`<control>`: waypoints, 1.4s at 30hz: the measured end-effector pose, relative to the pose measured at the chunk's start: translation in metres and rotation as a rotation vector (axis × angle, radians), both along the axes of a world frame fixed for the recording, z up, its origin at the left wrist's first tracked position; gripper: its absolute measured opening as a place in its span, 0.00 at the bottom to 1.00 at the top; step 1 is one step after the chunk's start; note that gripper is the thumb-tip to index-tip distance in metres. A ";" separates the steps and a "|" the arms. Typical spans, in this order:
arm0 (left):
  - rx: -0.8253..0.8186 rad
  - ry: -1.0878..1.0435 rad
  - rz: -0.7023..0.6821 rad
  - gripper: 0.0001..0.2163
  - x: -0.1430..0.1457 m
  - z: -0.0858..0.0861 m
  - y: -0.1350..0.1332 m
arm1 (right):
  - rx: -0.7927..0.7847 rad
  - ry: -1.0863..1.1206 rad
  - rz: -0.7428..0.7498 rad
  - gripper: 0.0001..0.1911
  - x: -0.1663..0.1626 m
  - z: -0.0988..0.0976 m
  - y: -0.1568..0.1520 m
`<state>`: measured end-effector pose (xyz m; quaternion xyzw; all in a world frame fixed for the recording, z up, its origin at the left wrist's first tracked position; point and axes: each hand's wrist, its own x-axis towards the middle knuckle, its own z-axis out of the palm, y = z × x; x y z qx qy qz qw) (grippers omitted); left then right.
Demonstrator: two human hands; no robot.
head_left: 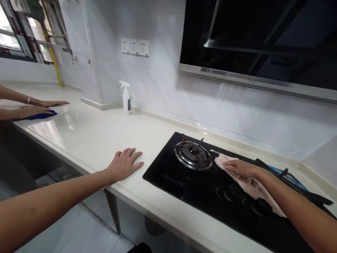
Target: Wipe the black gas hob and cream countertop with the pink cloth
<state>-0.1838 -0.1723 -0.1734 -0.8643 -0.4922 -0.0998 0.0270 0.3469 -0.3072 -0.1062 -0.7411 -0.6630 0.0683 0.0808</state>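
Note:
My left hand (126, 163) lies flat and open on the cream countertop (92, 137), just left of the black glass gas hob (195, 186). My right hand (240, 168) rests palm down on a pale pink cloth (250, 184), pressing it onto the hob's glass beside the left burner (193, 155). Its fingers are stretched over the cloth. The cloth trails back under my forearm toward the control knobs (229, 193).
A white spray bottle (126, 98) stands by the tiled wall. At far left another person's two hands (39, 109) rest on the counter, one on a blue cloth (42, 115). A black range hood (260, 38) hangs above the hob. Wall sockets (135, 46) sit above the bottle.

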 end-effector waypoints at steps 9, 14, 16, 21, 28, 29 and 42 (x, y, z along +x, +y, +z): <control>-0.036 0.024 -0.002 0.31 0.004 0.008 -0.004 | -0.124 -0.199 0.275 0.21 -0.114 0.005 -0.027; -0.042 0.018 0.001 0.31 0.005 0.013 -0.008 | -0.013 -0.332 0.270 0.13 -0.168 -0.008 -0.056; -0.046 0.022 0.007 0.31 0.006 0.014 -0.008 | 0.026 -0.375 0.240 0.15 -0.185 -0.015 -0.067; -0.029 0.033 0.016 0.31 0.006 0.013 -0.004 | 0.088 -0.416 0.179 0.20 -0.216 -0.024 -0.080; -0.025 0.017 0.025 0.29 0.005 0.012 0.000 | 0.180 -0.381 0.156 0.17 -0.236 -0.034 -0.080; -0.021 0.014 0.024 0.29 0.005 0.011 0.001 | 0.195 -0.374 0.155 0.16 -0.241 -0.037 -0.080; 0.010 0.030 -0.010 0.26 0.002 0.010 -0.002 | 0.514 -0.070 0.007 0.13 -0.238 -0.038 -0.078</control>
